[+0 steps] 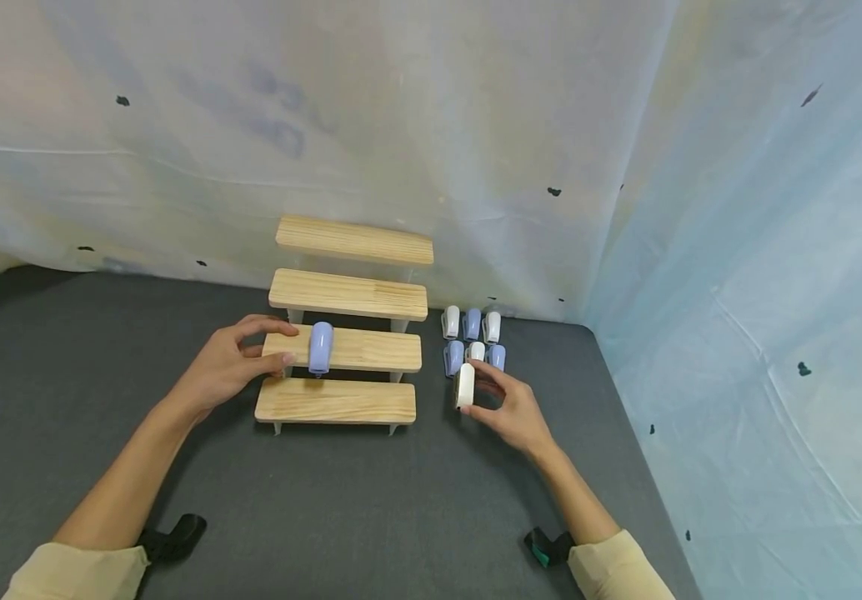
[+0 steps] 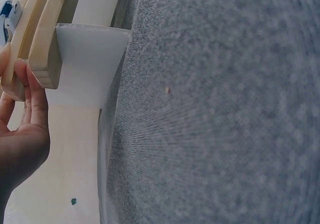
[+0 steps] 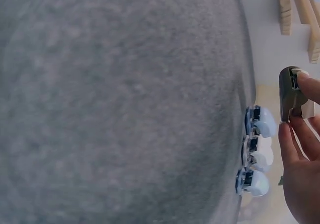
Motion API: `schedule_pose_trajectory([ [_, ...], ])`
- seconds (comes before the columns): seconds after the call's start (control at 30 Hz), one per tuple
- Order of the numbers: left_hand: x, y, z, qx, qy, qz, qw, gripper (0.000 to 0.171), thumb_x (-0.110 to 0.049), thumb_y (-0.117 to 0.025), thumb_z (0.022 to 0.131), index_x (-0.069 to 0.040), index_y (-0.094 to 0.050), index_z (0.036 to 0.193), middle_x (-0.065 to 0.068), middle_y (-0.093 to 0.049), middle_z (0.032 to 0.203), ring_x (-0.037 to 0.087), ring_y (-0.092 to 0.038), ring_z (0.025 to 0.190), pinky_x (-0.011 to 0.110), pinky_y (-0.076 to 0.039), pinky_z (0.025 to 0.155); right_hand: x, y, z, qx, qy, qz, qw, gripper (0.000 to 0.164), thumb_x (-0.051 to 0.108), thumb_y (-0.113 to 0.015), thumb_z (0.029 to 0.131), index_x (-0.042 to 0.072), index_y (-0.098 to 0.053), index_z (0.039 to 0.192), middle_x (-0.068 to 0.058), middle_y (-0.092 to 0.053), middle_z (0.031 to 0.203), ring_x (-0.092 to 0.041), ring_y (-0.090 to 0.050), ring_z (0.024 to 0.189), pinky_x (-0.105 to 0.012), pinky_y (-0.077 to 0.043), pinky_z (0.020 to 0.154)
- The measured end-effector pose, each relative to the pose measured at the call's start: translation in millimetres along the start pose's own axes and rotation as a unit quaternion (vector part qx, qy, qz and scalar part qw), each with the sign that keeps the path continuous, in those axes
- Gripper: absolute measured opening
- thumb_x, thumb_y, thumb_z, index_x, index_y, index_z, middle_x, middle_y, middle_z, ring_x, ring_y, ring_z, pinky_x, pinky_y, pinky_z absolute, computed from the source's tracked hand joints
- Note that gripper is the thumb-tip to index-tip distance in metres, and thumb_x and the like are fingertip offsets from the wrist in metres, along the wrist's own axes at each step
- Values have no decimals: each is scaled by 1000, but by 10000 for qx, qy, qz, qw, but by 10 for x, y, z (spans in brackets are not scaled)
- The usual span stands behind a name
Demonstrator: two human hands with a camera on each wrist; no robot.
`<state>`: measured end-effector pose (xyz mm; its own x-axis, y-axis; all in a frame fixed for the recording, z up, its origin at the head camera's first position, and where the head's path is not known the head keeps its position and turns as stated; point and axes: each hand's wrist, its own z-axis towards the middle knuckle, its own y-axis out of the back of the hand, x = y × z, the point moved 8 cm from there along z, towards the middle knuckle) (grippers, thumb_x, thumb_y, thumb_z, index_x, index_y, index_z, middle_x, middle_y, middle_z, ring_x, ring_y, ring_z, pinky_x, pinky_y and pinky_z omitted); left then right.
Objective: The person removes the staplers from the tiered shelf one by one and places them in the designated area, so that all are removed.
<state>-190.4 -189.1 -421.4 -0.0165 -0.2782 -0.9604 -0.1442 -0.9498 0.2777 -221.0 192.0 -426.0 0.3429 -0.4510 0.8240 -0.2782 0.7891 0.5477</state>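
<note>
A four-step wooden display rack (image 1: 337,402) stands on the dark table. My left hand (image 1: 224,365) grips the left end of its second step from the bottom, as the left wrist view shows with the fingers (image 2: 37,96) around the board's end. On that step sits a blue mini stapler (image 1: 321,347), left of its middle. To the right of the rack, my right hand (image 1: 513,412) pinches a white mini stapler (image 1: 464,385) between thumb and fingers. In the right wrist view its dark underside (image 3: 287,93) faces the camera, raised off the table.
Behind my right hand, several white and blue mini staplers (image 1: 472,323) stand in two rows near the table's back edge. A pale cloth wall (image 1: 371,108) rises behind the rack, and another (image 1: 761,333) runs along the right side. Grey cloth (image 1: 326,508) covers the table.
</note>
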Motion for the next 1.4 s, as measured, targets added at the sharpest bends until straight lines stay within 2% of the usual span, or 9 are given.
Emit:
schedule_pose_trajectory([
  [0.17,7,-10,13,20,7,-12,10000,49,-29,-73,93,-9,-58,134,13,-38,148,30,-68,101,33,-55,76,-122,-20,-33,-46,-232,-88,9997,72,3,-86,77,7,-54,141,-8,-56,141,-25,-61,120,-37,-48,100],
  [0.4,20,-8,12,1,-17,12,10000,50,-33,-74,92,-10,-58,133,10,-40,147,18,-68,100,32,-55,77,-249,-64,-32,-42,-292,121,9995,72,-1,-85,76,3,-54,140,-12,-58,137,-27,-59,121,-27,-48,98],
  [0.63,25,-2,15,14,-79,-45,10000,49,-32,-73,93,-8,-58,133,12,-39,147,26,-68,101,33,-55,75,-321,-112,-36,-30,-380,79,9992,70,-4,-84,76,3,-55,139,-13,-59,133,-26,-58,121,-23,-48,97],
  [0.87,15,-3,4,-11,-76,-61,10000,48,-30,-73,92,-9,-58,133,12,-39,146,28,-69,99,33,-56,75,-343,-112,-48,-56,-564,113,9983,70,-5,-84,75,3,-56,138,-15,-60,131,-27,-59,121,-25,-48,98],
  [0.97,-7,-8,4,-4,-109,-98,9999,49,-30,-73,92,-8,-58,133,13,-39,146,25,-69,99,33,-56,75,-349,-105,-48,-41,-634,118,9979,71,-5,-84,75,2,-55,139,-17,-60,132,-28,-58,122,-26,-48,99],
  [1.1,-16,-15,7,2,-129,-153,9998,49,-29,-74,92,-8,-59,133,13,-40,145,18,-69,101,34,-57,77,-257,-93,-56,29,-617,93,9980,71,-8,-82,76,-3,-52,140,-23,-58,133,-34,-56,124,-32,-47,101],
  [1.3,-18,-15,4,-19,-159,-157,9997,48,-28,-74,92,-8,-59,132,12,-41,144,21,-69,102,35,-57,78,35,-48,-77,190,-515,-33,9985,69,-10,-80,77,-12,-49,139,-28,-56,133,-39,-56,123,-40,-47,101],
  [1.4,-18,-12,0,-23,-155,-122,9998,48,-28,-74,92,-7,-59,133,12,-41,145,21,-68,104,34,-57,78,70,-27,-80,202,-446,-42,9988,68,-10,-80,77,-12,-50,138,-28,-57,132,-39,-57,122,-39,-47,101],
])
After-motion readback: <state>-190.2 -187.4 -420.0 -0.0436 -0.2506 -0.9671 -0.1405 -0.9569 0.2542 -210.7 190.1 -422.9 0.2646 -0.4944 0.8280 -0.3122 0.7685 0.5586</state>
